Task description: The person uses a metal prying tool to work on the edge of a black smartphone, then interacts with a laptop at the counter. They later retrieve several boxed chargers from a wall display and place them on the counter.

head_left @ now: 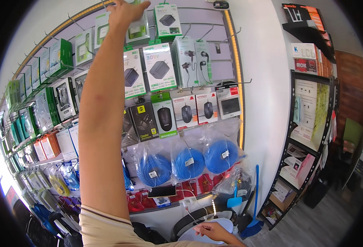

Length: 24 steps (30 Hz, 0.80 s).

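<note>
The left hand (126,12) is raised high to the top row of the wall display, fingers closed over a small green-and-white charger pack (138,29) that hangs there. The palm covers the pack's upper part, so the peg and hanging hole cannot be seen. The pack sits between a white pack (102,25) on its left and a boxed adapter (167,20) on its right, both just beside it.

The right hand (212,231) lies low near the lower edge, fingers loosely curled and holding nothing, resting on a pale rounded surface (198,236) whose nature cannot be told.

Judgement on handling: the pack is a thin carton, probably with a clear window, and looks light. The card should be stiff at the edges but would crease under a hard squeeze. Its glossy face may be somewhat slippery. The best hold appears to be across the upper sides, thumb in front and fingers behind, near the hanging tab. Neighbouring packs hang close and could swing if brushed.

Below hang mouse boxes (185,110) and bagged blue cable coils (188,164).
</note>
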Available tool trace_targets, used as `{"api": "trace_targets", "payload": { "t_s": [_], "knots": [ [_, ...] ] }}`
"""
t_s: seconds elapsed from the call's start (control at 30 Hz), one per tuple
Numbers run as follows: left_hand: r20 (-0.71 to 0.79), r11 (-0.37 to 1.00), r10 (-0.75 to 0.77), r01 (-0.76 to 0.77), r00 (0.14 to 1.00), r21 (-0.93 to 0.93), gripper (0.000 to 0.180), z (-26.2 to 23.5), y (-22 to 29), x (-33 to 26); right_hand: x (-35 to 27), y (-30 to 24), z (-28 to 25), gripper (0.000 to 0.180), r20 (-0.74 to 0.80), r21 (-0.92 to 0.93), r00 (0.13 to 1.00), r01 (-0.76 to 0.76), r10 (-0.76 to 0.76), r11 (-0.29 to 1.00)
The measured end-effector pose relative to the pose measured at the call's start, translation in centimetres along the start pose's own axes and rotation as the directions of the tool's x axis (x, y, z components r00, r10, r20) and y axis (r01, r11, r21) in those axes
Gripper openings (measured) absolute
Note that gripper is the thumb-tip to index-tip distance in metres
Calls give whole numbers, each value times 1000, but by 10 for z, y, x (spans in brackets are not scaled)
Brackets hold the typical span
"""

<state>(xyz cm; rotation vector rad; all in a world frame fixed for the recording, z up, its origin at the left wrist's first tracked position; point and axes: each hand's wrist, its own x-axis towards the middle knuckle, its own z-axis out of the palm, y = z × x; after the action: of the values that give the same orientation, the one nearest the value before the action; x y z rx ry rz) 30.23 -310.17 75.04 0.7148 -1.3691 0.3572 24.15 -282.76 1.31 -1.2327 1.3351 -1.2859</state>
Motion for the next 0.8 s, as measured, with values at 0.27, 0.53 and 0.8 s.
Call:
{"api": "trace_targets", "payload": {
  "t_s": [0.27, 0.53, 0.8],
  "knots": [
    [-26, 986, 154, -155, 988, -55, 120, -79, 40, 68, 13, -7, 17, 32, 92, -13, 996, 23, -22, 1000],
    [-154, 505, 498, -430, 853, -748, 97, -191, 56, -120, 21, -58, 0, 25, -152, -50, 971, 177, -182, 983],
    [318, 368, 835, -26, 449, -929, 112, -113, -3, -479, 2, -117, -32, 79, -675, 47, 430, 836, -599, 547]
  ]
}}
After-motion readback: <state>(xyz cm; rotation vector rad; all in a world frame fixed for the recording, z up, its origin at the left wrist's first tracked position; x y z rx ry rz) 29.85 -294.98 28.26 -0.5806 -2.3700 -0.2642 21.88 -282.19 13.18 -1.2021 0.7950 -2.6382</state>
